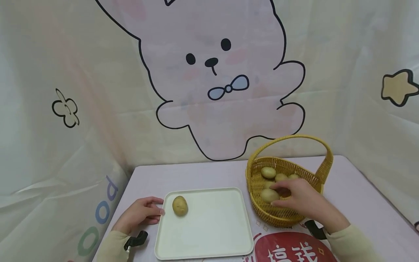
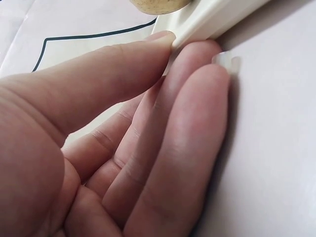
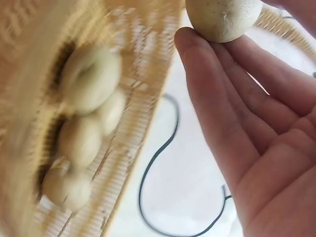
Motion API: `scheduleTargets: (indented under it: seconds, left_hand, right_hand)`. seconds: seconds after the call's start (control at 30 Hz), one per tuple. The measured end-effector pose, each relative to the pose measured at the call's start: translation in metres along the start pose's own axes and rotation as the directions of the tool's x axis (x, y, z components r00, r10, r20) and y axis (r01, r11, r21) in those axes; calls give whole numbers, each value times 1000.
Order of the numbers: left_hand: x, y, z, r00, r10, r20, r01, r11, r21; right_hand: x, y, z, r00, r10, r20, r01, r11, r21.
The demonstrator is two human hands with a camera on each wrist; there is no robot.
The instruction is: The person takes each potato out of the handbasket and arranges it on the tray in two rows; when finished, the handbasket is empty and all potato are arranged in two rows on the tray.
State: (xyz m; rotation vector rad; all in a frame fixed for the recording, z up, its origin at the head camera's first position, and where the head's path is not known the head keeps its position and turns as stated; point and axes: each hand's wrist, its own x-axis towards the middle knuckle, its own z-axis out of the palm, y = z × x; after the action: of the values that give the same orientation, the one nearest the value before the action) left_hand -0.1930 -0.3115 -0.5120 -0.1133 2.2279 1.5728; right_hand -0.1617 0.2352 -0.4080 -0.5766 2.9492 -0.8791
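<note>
Pinching one potato (image 1: 270, 196) between thumb and fingertips, your right hand (image 1: 301, 195) is over the wicker basket (image 1: 278, 219), which stands on the right side of the table (image 1: 196, 178). In the head view that potato's long axis runs roughly left to right, one rounded end pointing left, away from your palm. From the right wrist camera only its blunt lower part shows, cut off by the top edge, so you cannot read its full length there; how high it sits above the basket floor you cannot tell either. Four more potatoes (image 3: 91, 79) lie clustered in the basket, blurred in that wrist view; the uppermost in the head view also lies crosswise, while others there are partly covered. Arching over them is the handle (image 1: 294, 137). Well apart from the right, your left hand (image 1: 140, 213) grips the left edge of the white tray (image 1: 209, 233), thumb on the rim and a finger against the outer side. On the tray, near its far left corner and just beside that hand, rests a single brown potato (image 1: 180, 206), egg-shaped, its long axis running mostly near to far, the far end leaning slightly left.
</note>
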Motion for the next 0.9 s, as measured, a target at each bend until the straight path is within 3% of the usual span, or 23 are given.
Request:
scheduleTargets:
  seconds: [0.23, 0.43, 0.9]
  left_hand:
    - [-1, 0, -1, 1000, -10, -19, 10, 1000, 1]
    - [1, -1, -1, 1000, -11, -25, 11, 1000, 3]
    - [0, 1, 1, 1000, -4, -22, 4, 1000, 5]
  right_hand:
    - [10, -36, 21, 998, -59, 17, 57, 993, 99]
    - [26, -53, 51, 994, -98, 39, 89, 979, 184]
    - [83, -80, 132, 993, -103, 65, 87, 973, 213]
